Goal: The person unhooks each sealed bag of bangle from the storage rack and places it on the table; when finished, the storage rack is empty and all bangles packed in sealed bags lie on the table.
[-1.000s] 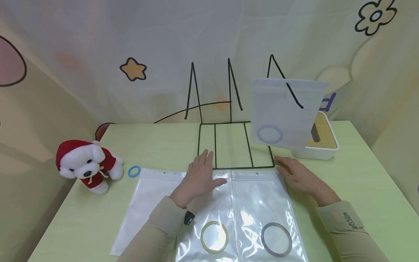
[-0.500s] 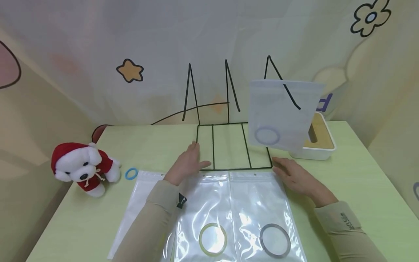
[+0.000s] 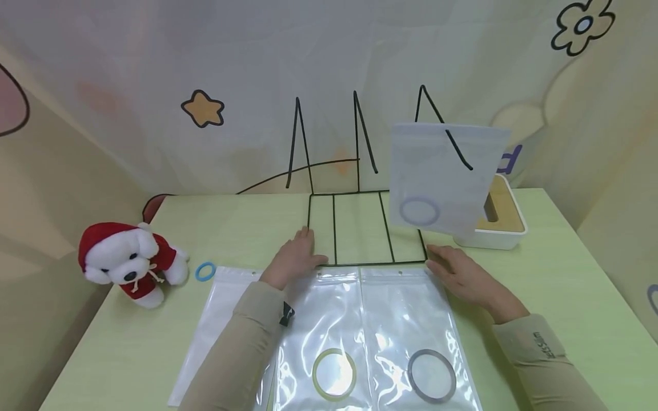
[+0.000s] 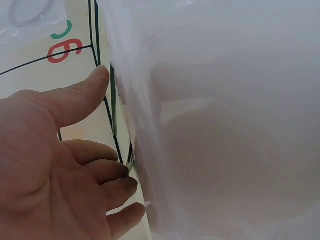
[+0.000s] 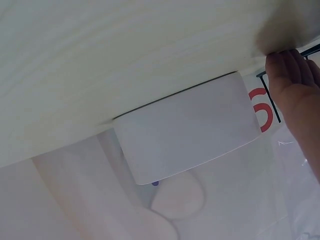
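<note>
A black wire display rack [image 3: 367,263] stands on the table with its upright hooks at the back. My left hand [image 3: 292,260] is at the left front corner of its base, fingers extended and thumb apart. At the right front corner is my right hand [image 3: 465,279], fingers fairly straight and held together. Contact with the wire is hard to tell for either hand. From the right hook hangs a frosted zip bag [image 3: 418,162] with a ring [image 3: 402,211] inside. Clear zip bags [image 3: 396,319] lie before the rack, holding a yellow-green ring [image 3: 315,374] and a grey ring [image 3: 411,377].
A white bag [image 3: 218,317] lies partly under my left arm. Further left are a blue ring [image 3: 198,273] and a plush dog [image 3: 131,265] in red. A white tissue box [image 3: 498,240] with a wooden lid stands behind the hanging bag. A printed curtain [image 3: 247,51] backs the table.
My left hand has moved left from above the clear bags to the rack's left front corner. The right hand has stayed by the right corner. The whole view has shifted slightly.
</note>
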Motion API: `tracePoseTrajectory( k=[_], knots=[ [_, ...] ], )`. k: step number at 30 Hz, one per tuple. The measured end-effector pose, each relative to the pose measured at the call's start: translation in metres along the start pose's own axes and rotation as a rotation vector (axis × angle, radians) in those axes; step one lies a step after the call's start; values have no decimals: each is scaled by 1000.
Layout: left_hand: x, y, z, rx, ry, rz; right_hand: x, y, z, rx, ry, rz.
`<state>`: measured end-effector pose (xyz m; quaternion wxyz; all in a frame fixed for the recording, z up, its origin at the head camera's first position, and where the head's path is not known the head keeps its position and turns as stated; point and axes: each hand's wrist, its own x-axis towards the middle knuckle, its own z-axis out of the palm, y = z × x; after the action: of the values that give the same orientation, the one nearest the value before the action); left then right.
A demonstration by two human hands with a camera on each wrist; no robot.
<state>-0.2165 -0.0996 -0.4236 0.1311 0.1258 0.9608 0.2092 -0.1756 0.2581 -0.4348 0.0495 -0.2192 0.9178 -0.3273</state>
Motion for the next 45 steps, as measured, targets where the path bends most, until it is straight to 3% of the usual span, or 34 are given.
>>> tracePoseTrajectory(
  k=[8,20,26,34,45],
  knots=[
    [2,-4,4,14,0,-4,0,2,1,-2,-3,13],
    [1,-11,8,-61,-28,-34,0,1,4,11,-11,18],
    [-1,-12,9,-77,-5,-58,0,-2,3,27,-32,32],
    [-2,-9,9,-46,12,-48,-3,-9,-9,62,-70,139],
    [1,-4,7,-21,-6,-54,-7,-31,-23,124,-38,120]
  ],
)
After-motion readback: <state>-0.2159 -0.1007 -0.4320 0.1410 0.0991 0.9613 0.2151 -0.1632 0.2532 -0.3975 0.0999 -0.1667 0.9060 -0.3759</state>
